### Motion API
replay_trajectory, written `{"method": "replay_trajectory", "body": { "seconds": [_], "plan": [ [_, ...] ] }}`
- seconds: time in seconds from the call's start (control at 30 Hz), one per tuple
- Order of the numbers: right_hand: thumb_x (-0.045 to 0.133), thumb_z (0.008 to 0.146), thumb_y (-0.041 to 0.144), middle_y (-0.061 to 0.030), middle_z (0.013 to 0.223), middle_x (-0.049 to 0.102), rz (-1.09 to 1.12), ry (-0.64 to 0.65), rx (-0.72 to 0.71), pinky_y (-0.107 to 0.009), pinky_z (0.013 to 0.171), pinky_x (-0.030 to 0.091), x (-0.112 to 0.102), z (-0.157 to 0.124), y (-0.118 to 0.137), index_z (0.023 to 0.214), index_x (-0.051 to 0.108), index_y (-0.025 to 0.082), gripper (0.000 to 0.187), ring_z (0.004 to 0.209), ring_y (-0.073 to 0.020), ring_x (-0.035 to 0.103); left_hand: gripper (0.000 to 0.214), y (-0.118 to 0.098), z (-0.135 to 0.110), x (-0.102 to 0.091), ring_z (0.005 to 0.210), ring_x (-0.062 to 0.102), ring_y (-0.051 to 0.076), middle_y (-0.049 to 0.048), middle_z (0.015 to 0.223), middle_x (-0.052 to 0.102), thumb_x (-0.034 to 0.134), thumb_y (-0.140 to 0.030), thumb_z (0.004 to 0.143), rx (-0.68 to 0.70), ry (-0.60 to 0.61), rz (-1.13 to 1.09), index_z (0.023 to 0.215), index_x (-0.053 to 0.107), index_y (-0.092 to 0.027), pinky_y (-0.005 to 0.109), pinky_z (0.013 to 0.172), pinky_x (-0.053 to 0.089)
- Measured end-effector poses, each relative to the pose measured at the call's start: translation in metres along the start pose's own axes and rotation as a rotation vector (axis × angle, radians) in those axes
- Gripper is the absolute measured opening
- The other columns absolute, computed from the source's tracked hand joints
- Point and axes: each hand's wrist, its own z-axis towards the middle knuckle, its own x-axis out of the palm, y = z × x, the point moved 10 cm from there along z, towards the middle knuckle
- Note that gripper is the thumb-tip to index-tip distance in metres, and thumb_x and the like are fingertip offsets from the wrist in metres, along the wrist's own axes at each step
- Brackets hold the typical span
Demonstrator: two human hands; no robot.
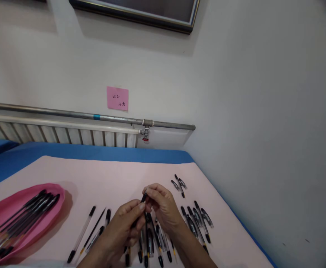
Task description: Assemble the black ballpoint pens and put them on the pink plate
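Both my hands meet over the pink table cover [118, 175], pinching one black pen [142, 201] between them. My left hand [124, 227] holds its lower barrel with thumb and fingers closed. My right hand [161, 206] is closed round the pen's upper end, fingertips at its tip. Just beneath the hands lie several black-capped pens [152, 242] side by side.
A pink tray [50, 190] at the left holds several pens. Loose clear pens and a refill [92, 227] lie left of my hands. Pen caps [198, 217] and another small group [179, 183] lie to the right. A radiator [59, 132] and wall stand behind.
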Motion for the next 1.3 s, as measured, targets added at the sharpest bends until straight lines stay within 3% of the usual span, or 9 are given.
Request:
{"method": "replay_trajectory", "body": {
  "seconds": [0.27,0.57,0.77,1.0,1.3],
  "plan": [
    [0.068,0.066,0.027,-0.0007,0.063,0.057,0.149,-0.095,-0.008,-0.018,0.043,0.034,-0.013,0.005,0.003,0.068,0.063,0.013,0.015,0.049,-0.0073,0.046,0.029,0.002,-0.001,0.003,0.033,0.014,0.001,-0.0098,0.045,0.037,0.052,-0.045,0.077,-0.046,0.012,0.016,0.083,0.053,-0.017,0.016,0.034,0.004],
    [0.066,0.069,0.026,-0.0003,0.063,0.055,0.191,-0.119,-0.056,-0.018,0.043,0.033,-0.014,0.004,0.008,0.068,0.064,0.014,0.012,0.051,-0.0071,0.044,0.028,0.002,0.001,0.002,0.033,0.017,0.001,-0.0094,0.046,0.038,0.055,-0.044,0.075,-0.046,0.001,0.041,0.081,0.053,-0.017,0.016,0.033,0.005],
    [0.066,0.068,0.026,-0.0001,0.060,0.055,0.122,-0.066,-0.017,-0.020,0.046,0.035,-0.010,0.004,0.006,0.068,0.064,0.014,0.012,0.051,-0.0087,0.046,0.028,0.002,0.002,-0.002,0.033,0.016,0.000,-0.0093,0.048,0.040,0.054,-0.047,0.075,-0.047,-0.020,0.060,0.084,0.050,-0.020,0.016,0.033,0.004],
    [0.064,0.065,0.023,0.0006,0.056,0.055,-0.048,-0.024,0.017,-0.021,0.049,0.033,-0.003,0.001,0.001,0.065,0.064,0.013,0.010,0.050,-0.0085,0.047,0.030,-0.012,-0.001,0.001,0.032,0.024,0.001,-0.0061,0.057,0.048,0.046,-0.050,0.078,0.030,-0.027,0.061,0.079,0.045,-0.021,0.015,0.032,0.009],
    [0.067,0.066,0.025,-0.0006,0.061,0.056,0.052,-0.060,-0.013,-0.021,0.048,0.035,-0.012,0.005,0.001,0.070,0.064,0.015,0.012,0.054,-0.0101,0.048,0.027,0.001,0.003,-0.009,0.033,0.015,0.002,-0.0107,0.046,0.031,0.050,-0.049,0.077,-0.033,-0.036,0.063,0.083,0.046,-0.024,0.014,0.032,0.006]
  ]
}}
